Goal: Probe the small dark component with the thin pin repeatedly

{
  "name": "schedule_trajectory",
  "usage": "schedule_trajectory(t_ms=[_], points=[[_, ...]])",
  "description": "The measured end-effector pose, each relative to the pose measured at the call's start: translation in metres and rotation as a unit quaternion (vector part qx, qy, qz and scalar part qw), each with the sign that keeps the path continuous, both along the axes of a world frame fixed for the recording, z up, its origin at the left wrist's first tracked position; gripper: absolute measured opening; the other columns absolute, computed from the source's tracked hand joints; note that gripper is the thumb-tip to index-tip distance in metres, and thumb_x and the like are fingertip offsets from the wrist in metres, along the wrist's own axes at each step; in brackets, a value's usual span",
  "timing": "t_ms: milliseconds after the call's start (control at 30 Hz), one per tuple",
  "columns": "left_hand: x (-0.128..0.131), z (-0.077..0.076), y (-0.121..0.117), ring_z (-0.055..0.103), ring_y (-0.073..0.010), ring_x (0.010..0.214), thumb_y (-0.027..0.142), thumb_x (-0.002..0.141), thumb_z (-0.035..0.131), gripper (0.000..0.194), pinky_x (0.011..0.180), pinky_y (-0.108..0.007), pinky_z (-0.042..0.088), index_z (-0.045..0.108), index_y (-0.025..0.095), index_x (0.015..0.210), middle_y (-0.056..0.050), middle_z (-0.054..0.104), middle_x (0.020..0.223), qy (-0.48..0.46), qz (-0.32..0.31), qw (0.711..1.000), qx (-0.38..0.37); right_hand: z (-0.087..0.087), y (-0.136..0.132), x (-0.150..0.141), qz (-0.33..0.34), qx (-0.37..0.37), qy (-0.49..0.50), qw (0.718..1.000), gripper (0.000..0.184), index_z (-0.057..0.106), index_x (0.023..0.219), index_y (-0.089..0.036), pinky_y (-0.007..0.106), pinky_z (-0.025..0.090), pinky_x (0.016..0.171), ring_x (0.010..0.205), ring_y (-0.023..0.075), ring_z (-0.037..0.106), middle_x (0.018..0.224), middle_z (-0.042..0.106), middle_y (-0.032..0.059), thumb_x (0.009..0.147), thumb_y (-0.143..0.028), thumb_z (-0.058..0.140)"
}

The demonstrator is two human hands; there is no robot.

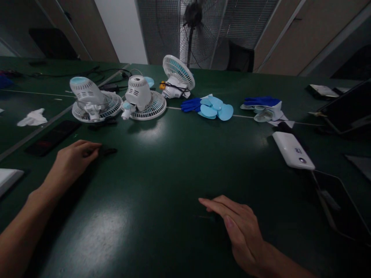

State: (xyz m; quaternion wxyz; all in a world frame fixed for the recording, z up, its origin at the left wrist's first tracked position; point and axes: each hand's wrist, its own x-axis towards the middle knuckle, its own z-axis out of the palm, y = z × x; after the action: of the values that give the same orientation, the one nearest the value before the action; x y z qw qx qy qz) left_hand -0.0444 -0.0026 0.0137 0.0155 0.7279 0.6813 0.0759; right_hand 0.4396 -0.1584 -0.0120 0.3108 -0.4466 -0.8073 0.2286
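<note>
My left hand [75, 156] is at the left, its fingers curled and thumb near the forefinger; whatever they may hold is hidden. Just beyond its fingertips a small black piece [110, 151] lies on the dark green table [162, 166]. At the lower right my right hand [242, 227] rests on its side, fingers stretched out together and thumb along them. Beside and partly under it lies a thin dark tool [204, 217], like a small screwdriver, hard to make out in the shadow. It does not appear gripped.
Two white fans [92, 100] [142, 96] lie face down at the back left; a third fan [176, 79] leans behind. A blue fan blade [216, 108] and gloves [262, 104] lie farther right. A phone [53, 137], a white device [292, 150] and a tablet [342, 200] flank the hands.
</note>
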Motion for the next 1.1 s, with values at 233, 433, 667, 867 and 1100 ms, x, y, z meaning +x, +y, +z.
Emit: schedule_trajectory(t_ms=[233,433,667,867,1100], points=[[-0.002,0.001,-0.002,0.067,-0.0193,0.086,0.05,0.096,0.05,0.045,0.076,-0.028,0.053,0.067,0.019,0.122,-0.004,0.069,0.12,-0.016,0.025,0.999,0.017,0.001,0.0,-0.001,-0.006,0.002,0.006,1.0,0.048,0.065,0.136,-0.021,0.032,0.052,0.072,0.089,0.0185,0.073,0.107,0.074,0.0063,0.106,-0.023,0.027],[0.007,0.008,-0.008,0.07,-0.021,0.091,0.053,0.094,0.055,0.049,0.081,-0.029,0.054,0.068,0.02,0.127,-0.001,0.072,0.12,-0.077,0.079,0.992,0.053,-0.001,0.001,-0.002,0.0,-0.013,0.008,1.0,0.047,0.063,0.137,-0.025,0.032,0.051,0.073,0.09,0.0172,0.073,0.108,0.073,0.0041,0.105,-0.021,0.028],[0.036,0.003,-0.014,0.07,-0.0216,0.102,0.046,0.098,0.056,0.039,0.095,-0.032,0.052,0.069,0.021,0.125,-0.004,0.069,0.127,-0.095,-0.017,0.992,0.081,0.002,0.004,-0.003,0.013,-0.012,0.014,1.0,0.046,0.064,0.134,-0.023,0.031,0.052,0.074,0.09,0.0168,0.073,0.107,0.074,0.0041,0.104,-0.019,0.029],[0.037,-0.006,-0.011,0.068,-0.0247,0.111,0.052,0.1,0.051,0.045,0.1,-0.035,0.051,0.07,0.02,0.125,-0.005,0.07,0.128,-0.096,-0.051,0.993,0.056,0.0,0.002,-0.002,0.018,-0.022,0.014,1.0,0.045,0.061,0.136,-0.023,0.032,0.05,0.073,0.092,0.0173,0.073,0.11,0.073,0.0048,0.104,-0.018,0.03],[0.028,-0.017,-0.008,0.071,-0.0238,0.102,0.058,0.099,0.048,0.05,0.094,-0.033,0.055,0.075,0.021,0.12,-0.006,0.073,0.122,-0.09,-0.08,0.986,0.113,0.001,0.003,-0.002,0.029,-0.029,0.02,0.999,0.043,0.06,0.137,-0.024,0.032,0.049,0.075,0.094,0.0167,0.072,0.112,0.072,0.0032,0.105,-0.019,0.031]])
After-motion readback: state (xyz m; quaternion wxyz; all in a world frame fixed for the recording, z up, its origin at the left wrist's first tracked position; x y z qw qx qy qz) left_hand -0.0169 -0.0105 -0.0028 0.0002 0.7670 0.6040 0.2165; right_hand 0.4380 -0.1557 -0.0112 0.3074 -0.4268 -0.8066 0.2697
